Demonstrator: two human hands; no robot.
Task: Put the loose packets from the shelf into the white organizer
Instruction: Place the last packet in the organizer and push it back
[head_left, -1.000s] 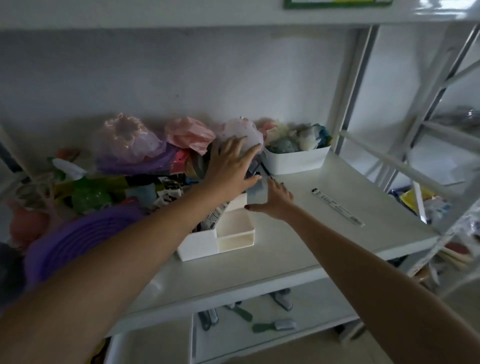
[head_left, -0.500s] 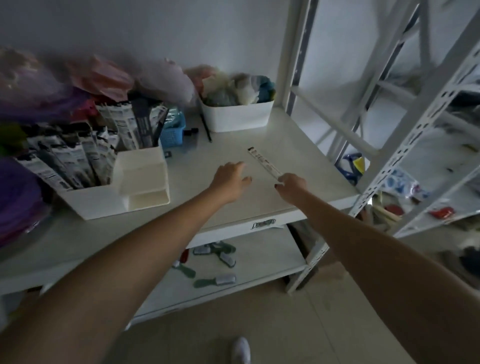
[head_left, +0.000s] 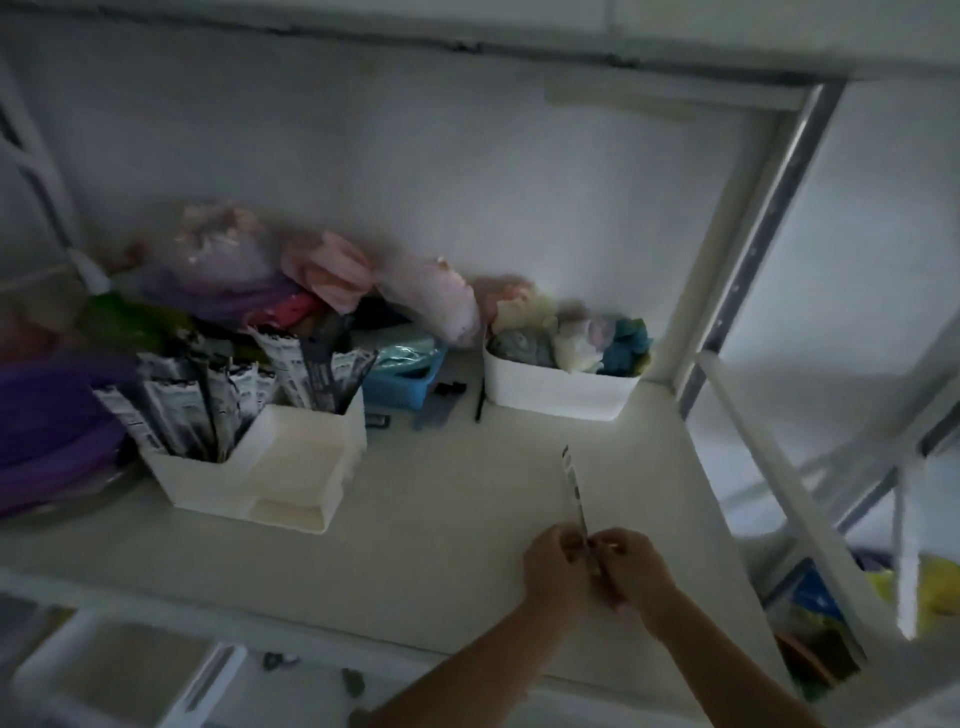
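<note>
A long thin packet (head_left: 575, 488) stands on edge above the white shelf (head_left: 447, 519), pinched at its near end by both hands. My left hand (head_left: 553, 566) and my right hand (head_left: 631, 566) meet around it near the shelf's front right. The white organizer (head_left: 291, 467) sits to the left, apart from my hands. Its rear compartments hold several black-and-white packets (head_left: 208, 400) standing upright; its front compartments look bare.
A white bin (head_left: 556, 389) of crumpled bags stands at the back right. A blue basket (head_left: 400, 382), pink and purple bags (head_left: 332, 270) and a purple bowl (head_left: 47, 415) crowd the back left. Metal rack uprights (head_left: 753, 234) rise at the right.
Both hands closed on the thin packet that lay flat on the shelf and lifted it on edge. The camera tilted up again.
</note>
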